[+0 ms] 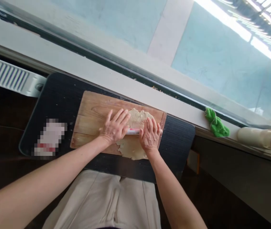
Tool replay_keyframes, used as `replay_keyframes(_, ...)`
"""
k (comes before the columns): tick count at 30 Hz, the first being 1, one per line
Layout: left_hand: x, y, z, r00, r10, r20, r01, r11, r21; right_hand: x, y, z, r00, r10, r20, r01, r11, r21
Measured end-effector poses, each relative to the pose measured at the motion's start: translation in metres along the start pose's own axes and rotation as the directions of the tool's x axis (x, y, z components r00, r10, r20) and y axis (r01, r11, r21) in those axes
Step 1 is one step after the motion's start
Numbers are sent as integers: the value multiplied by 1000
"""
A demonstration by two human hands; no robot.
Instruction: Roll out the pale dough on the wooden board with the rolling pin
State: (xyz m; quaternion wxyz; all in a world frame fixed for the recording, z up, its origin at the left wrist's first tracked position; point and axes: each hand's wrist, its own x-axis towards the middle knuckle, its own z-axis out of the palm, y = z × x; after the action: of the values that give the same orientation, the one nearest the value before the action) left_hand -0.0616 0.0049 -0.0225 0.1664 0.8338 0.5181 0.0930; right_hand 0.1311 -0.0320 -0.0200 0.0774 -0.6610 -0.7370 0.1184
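A thin sheet of pale dough (134, 152) with ragged edges lies on a wooden board (91, 109), and its near edge hangs a little past the board. Across the dough lies a white cylindrical roller (133, 131) with pink markings; its ends are hidden under my hands. My left hand (116, 125) rests flat with fingers stretched out over the roller's left part. On its right part lies my right hand (150, 133), palm down, fingers extended and pointing away from me. Neither hand wraps around the roller.
The board rests on a black table (177, 140) against a window sill (97, 74). A blurred-out pale item (50, 136) lies at the table's left. On the sill are a green cloth (216, 123) and a whitish bottle with an orange cap (254, 137). A radiator (8, 74) stands left.
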Motion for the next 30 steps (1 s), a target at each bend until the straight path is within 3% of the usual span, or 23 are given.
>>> replay_keyframes(4, 38, -17, -10, 993, -51, -108, 53, 998, 21, 45, 4, -7, 999, 4, -35, -2, 999, 48)
replay_keyframes(8, 7, -19, -17, 992, 101, -82, -100, 995, 15, 19, 18, -25, 991, -115, 71, 107, 988, 115)
replay_keyframes(11, -22, -20, -18, 976, 216, -16, -216, 976, 15, -1, 36, -33, 940, -287, 184, 262, 954, 148)
replay_keyframes(14, -4, -24, -25, 976, 217, 15, -218, 975, 40, 26, 51, -41, 904, -372, 213, 343, 926, 159)
replay_keyframes(18, 66, -34, -36, 993, 114, -26, -112, 990, 82, 100, 59, -52, 935, -315, 162, 302, 948, 98)
replay_keyframes(20, 87, -37, -34, 998, 47, -52, -43, 996, 74, 118, 58, -52, 943, -283, 177, 274, 959, 77)
replay_keyframes(25, 67, -35, -20, 997, -2, -80, 3, 1000, 19, 89, 50, -42, 967, -211, 141, 204, 977, 64)
replay_keyframes(30, 62, -36, -26, 999, 36, -19, -37, 999, -33, 80, 57, -43, 935, -265, 238, 244, 963, 116)
